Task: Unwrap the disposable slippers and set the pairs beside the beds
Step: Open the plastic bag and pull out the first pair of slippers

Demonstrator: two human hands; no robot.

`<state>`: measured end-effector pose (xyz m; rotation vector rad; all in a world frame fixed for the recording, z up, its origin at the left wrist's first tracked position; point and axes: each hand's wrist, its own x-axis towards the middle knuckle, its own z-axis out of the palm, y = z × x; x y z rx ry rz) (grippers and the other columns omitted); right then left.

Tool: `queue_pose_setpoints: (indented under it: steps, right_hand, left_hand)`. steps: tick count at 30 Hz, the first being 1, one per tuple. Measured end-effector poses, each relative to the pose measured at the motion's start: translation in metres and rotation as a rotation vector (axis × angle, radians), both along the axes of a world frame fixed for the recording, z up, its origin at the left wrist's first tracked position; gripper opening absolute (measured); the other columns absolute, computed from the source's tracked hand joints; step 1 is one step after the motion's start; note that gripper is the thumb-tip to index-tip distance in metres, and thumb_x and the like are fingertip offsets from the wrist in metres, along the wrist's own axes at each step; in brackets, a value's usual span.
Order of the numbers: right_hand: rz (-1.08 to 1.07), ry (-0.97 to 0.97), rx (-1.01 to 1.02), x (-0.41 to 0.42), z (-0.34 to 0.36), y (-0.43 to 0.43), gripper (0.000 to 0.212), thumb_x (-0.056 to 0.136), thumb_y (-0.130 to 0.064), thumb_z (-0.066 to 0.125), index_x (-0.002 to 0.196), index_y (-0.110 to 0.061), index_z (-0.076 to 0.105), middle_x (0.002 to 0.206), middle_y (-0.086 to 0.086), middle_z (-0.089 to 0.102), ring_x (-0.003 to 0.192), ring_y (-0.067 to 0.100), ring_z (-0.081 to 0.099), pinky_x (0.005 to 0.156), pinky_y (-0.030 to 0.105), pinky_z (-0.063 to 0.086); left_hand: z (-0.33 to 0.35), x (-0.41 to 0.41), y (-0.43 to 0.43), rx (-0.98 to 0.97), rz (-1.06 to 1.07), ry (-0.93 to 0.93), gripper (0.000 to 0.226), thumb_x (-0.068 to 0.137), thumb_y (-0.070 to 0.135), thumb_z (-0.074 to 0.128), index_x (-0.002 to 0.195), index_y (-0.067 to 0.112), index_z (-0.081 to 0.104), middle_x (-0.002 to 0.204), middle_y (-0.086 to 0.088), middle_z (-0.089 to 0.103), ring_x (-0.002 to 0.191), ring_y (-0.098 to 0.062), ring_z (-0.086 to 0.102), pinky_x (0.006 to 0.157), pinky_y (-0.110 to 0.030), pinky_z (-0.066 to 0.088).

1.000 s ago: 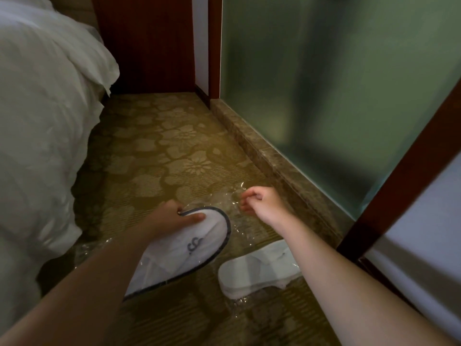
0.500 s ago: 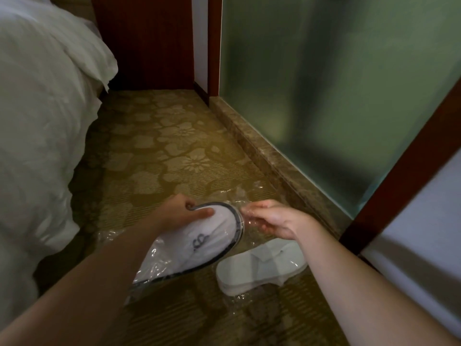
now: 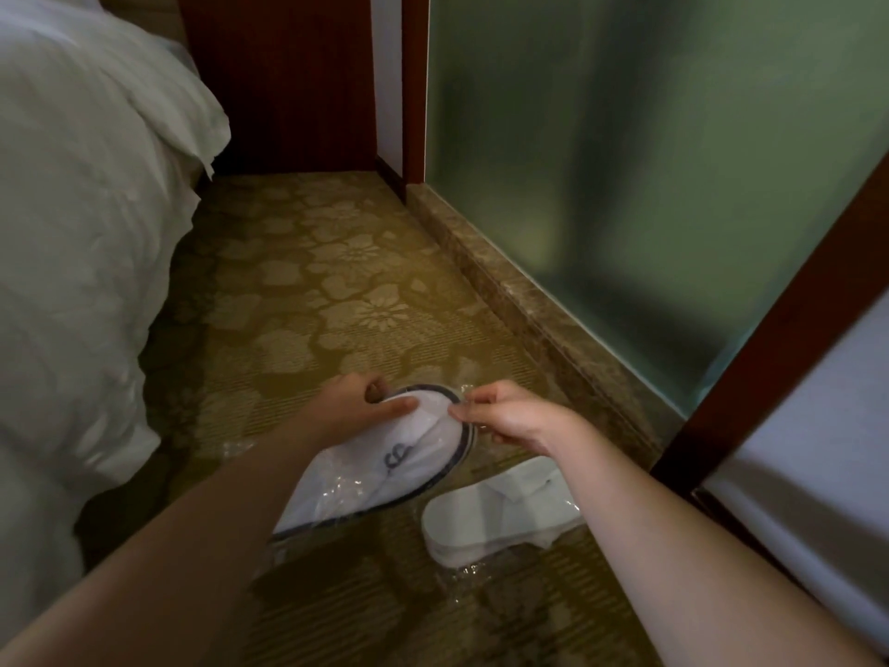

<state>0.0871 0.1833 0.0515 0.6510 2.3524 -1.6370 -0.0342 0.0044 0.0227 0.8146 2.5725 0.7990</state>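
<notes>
A white disposable slipper pair with dark trim (image 3: 385,466) sits in clear plastic wrap above the carpet. My left hand (image 3: 353,402) grips its toe end, thumb on top. My right hand (image 3: 510,416) pinches the wrap at the same end, just right of the left thumb. A second white slipper pair (image 3: 500,515) lies on the carpet in clear wrap, below my right wrist.
A bed with white duvet (image 3: 91,233) fills the left. A stone sill (image 3: 529,310) under frosted glass (image 3: 649,161) runs along the right, with a dark wooden frame (image 3: 789,320). Patterned carpet (image 3: 327,281) stretches ahead to a wooden panel (image 3: 284,79).
My right hand moved left from the loose wrap to the slipper's toe end and now pinches there. My left hand lifted the wrapped pair slightly up and right.
</notes>
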Motion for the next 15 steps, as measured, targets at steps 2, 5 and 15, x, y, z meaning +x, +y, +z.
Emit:
queue_pose_setpoints:
  steps: [2, 5, 15]
  right_hand:
    - [-0.063, 0.033, 0.009, 0.001, -0.003, 0.004, 0.037, 0.086, -0.026, 0.065, 0.116, -0.005, 0.064, 0.065, -0.004, 0.055, 0.052, 0.007, 0.044, 0.039, 0.016, 0.030]
    - [-0.216, 0.081, 0.002, 0.004, -0.007, 0.013, 0.027, 0.089, -0.023, 0.061, 0.111, -0.008, 0.065, 0.061, -0.002, 0.054, 0.044, 0.008, 0.040, 0.035, 0.016, 0.029]
    - [-0.686, 0.221, -0.362, 0.009, -0.022, 0.037, 0.030, 0.091, -0.019, 0.058, 0.116, -0.002, 0.061, 0.072, 0.003, 0.062, 0.048, 0.010, 0.045, 0.039, 0.019, 0.038]
  left_hand:
    - [-0.003, -0.002, 0.004, -0.070, 0.047, 0.046, 0.058, 0.074, 0.071, 0.052, 0.111, 0.026, 0.054, 0.110, -0.003, 0.062, 0.100, -0.021, 0.058, 0.089, -0.038, 0.048]
    - [-0.008, 0.000, 0.004, -0.124, 0.163, 0.186, 0.082, 0.080, 0.068, 0.047, 0.144, 0.019, 0.031, 0.150, -0.009, 0.036, 0.137, -0.029, 0.034, 0.113, -0.047, 0.023]
    - [-0.006, 0.003, 0.004, 0.499, 0.716, -0.408, 0.090, 0.081, 0.033, 0.069, 0.147, 0.006, 0.015, 0.150, -0.018, 0.032, 0.137, -0.037, 0.034, 0.111, -0.048, 0.033]
